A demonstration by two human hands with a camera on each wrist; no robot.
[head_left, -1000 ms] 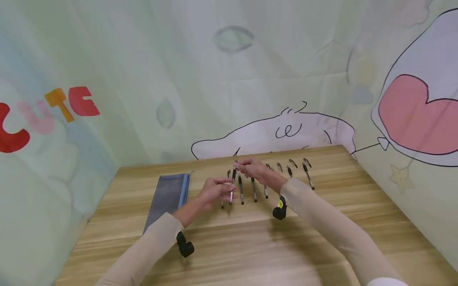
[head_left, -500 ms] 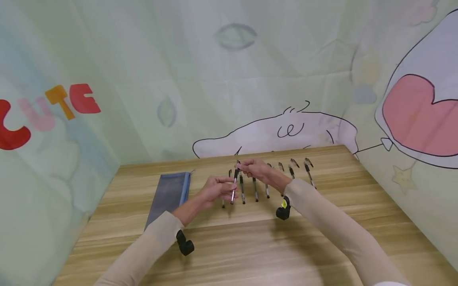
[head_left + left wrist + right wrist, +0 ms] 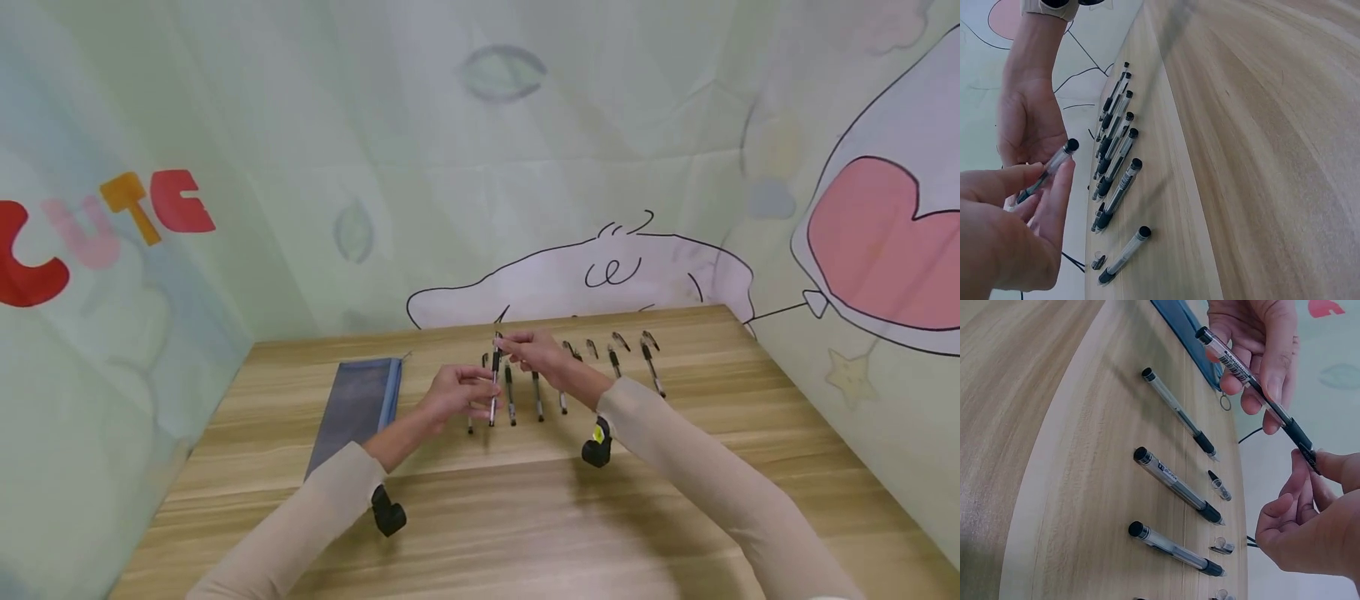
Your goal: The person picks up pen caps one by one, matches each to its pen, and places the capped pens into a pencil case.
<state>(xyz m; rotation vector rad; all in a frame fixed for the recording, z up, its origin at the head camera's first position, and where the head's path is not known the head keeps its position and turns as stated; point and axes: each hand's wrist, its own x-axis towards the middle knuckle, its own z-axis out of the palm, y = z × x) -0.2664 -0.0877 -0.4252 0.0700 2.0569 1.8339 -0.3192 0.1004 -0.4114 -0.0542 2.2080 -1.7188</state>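
A clear-barrelled gel pen with a black grip (image 3: 1235, 365) is raised above the table between both hands. My left hand (image 3: 453, 390) pinches its barrel between thumb and fingers, with the black end plug pointing toward me. At the far, writing end, thumb and fingertips of my right hand (image 3: 536, 350) pinch the pen, and they partly hide that end. Below, several similar pens lie in a row, among them a capless pen (image 3: 1179, 487) with its tip bare. Loose clear caps, such as this pen cap (image 3: 1219, 485), lie beyond the pens' tips.
A blue-grey zip pouch (image 3: 352, 404) lies flat on the wooden table (image 3: 525, 517), left of the pens. Behind the table's far edge hangs a printed curtain (image 3: 420, 192). At the right end of the row lies another pen (image 3: 652, 367) with a cap behind it.
The held pen stands slightly more upright in the head view. Both hands keep their grip on it, and the head view has shifted a little. The pens on the table stay put.
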